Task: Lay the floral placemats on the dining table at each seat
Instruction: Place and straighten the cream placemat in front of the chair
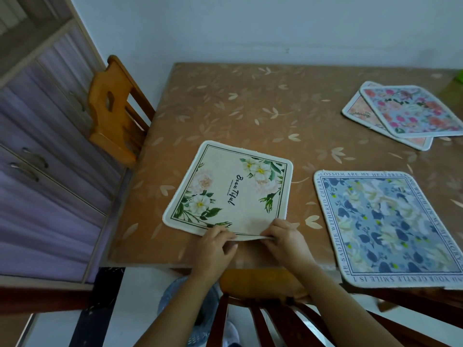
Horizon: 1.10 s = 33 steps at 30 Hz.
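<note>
A cream placemat (230,189) printed with white flowers and script lies skewed on the brown leaf-patterned dining table (250,108), near its left front corner. My left hand (215,244) and my right hand (285,240) both pinch its near edge, which is lifted slightly off the table. A blue floral placemat (390,229) with a text border lies flat at the front right, its near edge overhanging the table. At the far right a pink-and-blue floral placemat (413,111) lies on top of a peach placemat (360,108).
A wooden chair (112,113) stands at the table's left side, in front of a cabinet with purple panels (50,171). Another chair back (263,309) is right below my arms at the near edge. A white wall runs behind the table.
</note>
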Motion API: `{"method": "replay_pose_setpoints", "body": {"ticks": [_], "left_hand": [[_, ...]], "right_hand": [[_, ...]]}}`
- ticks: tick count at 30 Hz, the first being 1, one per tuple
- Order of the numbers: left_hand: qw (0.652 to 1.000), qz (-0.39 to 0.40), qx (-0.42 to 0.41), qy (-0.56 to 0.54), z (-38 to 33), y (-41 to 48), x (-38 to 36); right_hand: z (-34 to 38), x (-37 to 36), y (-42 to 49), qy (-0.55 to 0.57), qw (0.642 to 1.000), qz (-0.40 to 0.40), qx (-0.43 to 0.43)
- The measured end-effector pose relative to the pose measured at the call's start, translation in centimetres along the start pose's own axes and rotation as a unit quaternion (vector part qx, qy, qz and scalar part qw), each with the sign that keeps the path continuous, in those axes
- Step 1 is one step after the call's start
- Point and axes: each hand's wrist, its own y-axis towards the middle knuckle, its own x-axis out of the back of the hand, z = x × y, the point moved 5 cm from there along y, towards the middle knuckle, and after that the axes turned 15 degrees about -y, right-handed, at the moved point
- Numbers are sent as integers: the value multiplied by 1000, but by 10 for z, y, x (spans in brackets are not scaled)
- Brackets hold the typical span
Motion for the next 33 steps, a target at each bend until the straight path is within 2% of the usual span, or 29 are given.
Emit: {"method": "replay_pose_setpoints", "body": {"ticks": [6,10,17,21,27,33], "left_hand": [[998,-15,0,-60,-7,4,11],[997,-19,16,-68,2,-3,29],[995,-53,21,-82,5,-8,45],[997,-42,0,-67,-11,-3,33],[997,-19,-16,-73,-28,10,10],[1000,-7,-18,-7,-6,9,22]], "right_hand": [[30,-13,4,33,999,14,32],[27,-15,2,3,998,42,49],[32,-13,6,-12,998,19,54],[42,-12,4,-9,996,19,83],[17,9,5,0,1000,2,16],[-29,33,4,17,997,-14,-69]]}}
